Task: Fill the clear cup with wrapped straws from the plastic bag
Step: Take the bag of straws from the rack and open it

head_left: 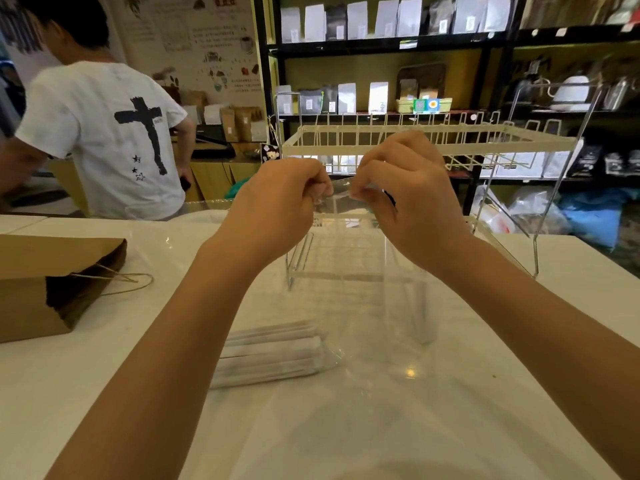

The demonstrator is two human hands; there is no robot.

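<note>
Both hands are raised above the white counter (485, 393) and pinch the top edge of a clear plastic bag (346, 258). My left hand (277, 206) grips the edge from the left and my right hand (412, 202) from the right, fingertips close together. The bag hangs down to the counter. A bundle of white wrapped straws (273, 351) lies at its lower left, apparently inside the bag. A single white straw (421, 306) stands nearly upright at the lower right. I cannot make out a clear cup through the transparent plastic.
A brown paper bag (41, 282) with twine handles lies on its side at the left. A white wire rack (433, 133) stands just behind the plastic bag. A person in a white T-shirt (104, 133) stands beyond the counter at the back left, before shelves of pouches.
</note>
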